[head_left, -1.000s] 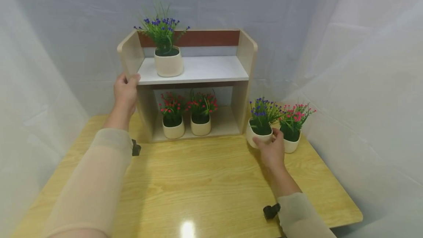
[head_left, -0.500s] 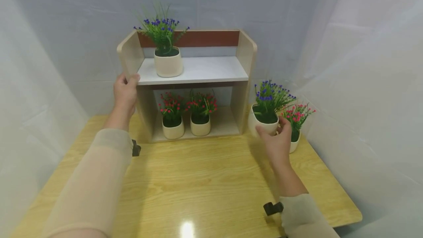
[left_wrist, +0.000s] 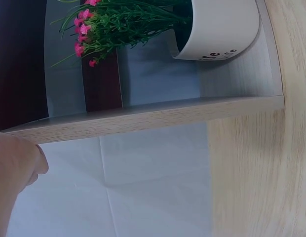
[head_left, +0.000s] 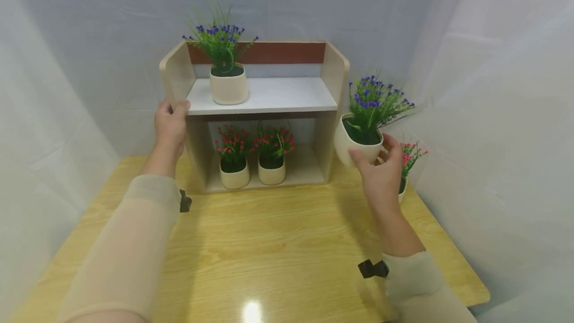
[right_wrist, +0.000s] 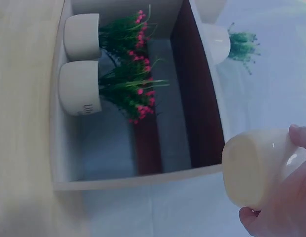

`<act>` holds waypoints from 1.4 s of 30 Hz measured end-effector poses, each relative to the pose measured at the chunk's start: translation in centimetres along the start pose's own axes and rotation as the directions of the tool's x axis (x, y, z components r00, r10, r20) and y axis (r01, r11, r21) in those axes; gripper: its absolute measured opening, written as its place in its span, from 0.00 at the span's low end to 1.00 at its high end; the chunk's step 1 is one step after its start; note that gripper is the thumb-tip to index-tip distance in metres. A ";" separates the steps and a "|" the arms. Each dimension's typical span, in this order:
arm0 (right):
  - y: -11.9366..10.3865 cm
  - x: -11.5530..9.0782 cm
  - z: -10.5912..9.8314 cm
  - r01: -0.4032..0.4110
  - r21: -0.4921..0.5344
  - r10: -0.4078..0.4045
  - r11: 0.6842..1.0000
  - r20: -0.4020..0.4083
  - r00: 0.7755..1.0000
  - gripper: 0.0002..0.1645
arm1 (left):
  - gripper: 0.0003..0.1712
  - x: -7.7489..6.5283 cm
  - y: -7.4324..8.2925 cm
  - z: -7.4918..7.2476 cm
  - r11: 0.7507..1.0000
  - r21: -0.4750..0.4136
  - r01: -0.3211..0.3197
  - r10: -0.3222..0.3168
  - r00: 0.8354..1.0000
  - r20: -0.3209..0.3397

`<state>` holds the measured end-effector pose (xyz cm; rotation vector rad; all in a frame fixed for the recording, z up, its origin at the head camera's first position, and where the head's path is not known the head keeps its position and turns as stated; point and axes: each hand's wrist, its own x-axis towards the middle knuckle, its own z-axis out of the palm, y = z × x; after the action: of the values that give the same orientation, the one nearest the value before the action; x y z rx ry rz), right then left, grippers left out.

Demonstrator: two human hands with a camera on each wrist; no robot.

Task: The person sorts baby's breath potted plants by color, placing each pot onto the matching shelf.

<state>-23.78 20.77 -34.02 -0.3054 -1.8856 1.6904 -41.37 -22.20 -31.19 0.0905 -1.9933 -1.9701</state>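
My right hand (head_left: pixel 381 178) grips a white pot with blue-violet flowers (head_left: pixel 360 138) in the air, just right of the shelf unit; the pot tilts a little. From the right wrist view, the held pot's underside (right_wrist: pixel 242 170) shows, with thumb and fingertips on its sides. My left hand (head_left: pixel 171 126) grips the left side panel of the two-tier shelf (head_left: pixel 264 110) at upper-board height; some fingers are hidden behind it. A second blue-violet flower pot (head_left: pixel 228 86) stands on the upper board, left of its middle. Below, two pots with red-pink flowers (head_left: pixel 234 176) (head_left: pixel 272 172) stand side by side.
Another pink flower pot (head_left: pixel 403 188) stands on the wooden table (head_left: pixel 269 243) near its right edge, partly behind my right hand. The shelf's right side panel (head_left: pixel 336 76) rises beside the held pot. Pale sheeting (head_left: pixel 493 113) hangs around the table.
My right hand has lifted the blue-violet flower pot off the table, upward and slightly right. It now covers more of the pink flower pot behind. My left hand has stayed on the shelf panel.
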 end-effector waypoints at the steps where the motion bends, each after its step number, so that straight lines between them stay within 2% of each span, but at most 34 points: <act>1: -0.3 0.1 0.2 0.006 0.014 -0.007 1.000 0.007 1.000 0.50 | 0.31 0.0 -0.1 0.0 1.000 -0.004 -0.001 0.001 1.000 -0.005; 10: -3.3 0.8 2.1 0.099 0.043 -0.101 0.994 0.066 0.993 0.51 | 0.29 -0.1 -0.3 0.1 0.999 -0.033 -0.032 0.031 0.999 -0.023; 16: -4.7 1.9 4.7 0.155 0.114 -0.167 0.981 0.111 0.980 0.50 | 0.29 -0.1 -0.2 0.1 0.999 -0.041 -0.030 0.029 0.999 -0.015; 20: -5.1 2.7 6.6 0.197 0.122 -0.214 0.973 0.141 0.967 0.51 | 0.29 -0.1 -0.2 0.1 0.999 -0.032 -0.024 0.023 1.000 -0.013; 30: -6.5 4.2 9.8 0.190 -0.033 -0.179 0.981 0.212 0.961 0.51 | 0.30 0.0 -0.3 0.2 0.999 -0.040 -0.036 0.036 0.999 -0.014; 37: -5.9 5.8 11.3 0.236 -0.054 -0.221 0.970 0.203 0.954 0.48 | 0.31 -0.2 -0.2 0.2 0.998 -0.036 -0.048 0.048 0.999 -0.015; 42: -5.3 6.5 12.1 0.267 -0.105 -0.245 0.958 0.184 0.952 0.49 | 0.32 -0.4 0.1 0.0 0.999 -0.033 -0.011 0.012 0.999 0.037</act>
<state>-34.66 13.28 -27.55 0.0375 -2.0619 1.4620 -40.93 -22.12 -31.17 0.0346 -1.9794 -2.0110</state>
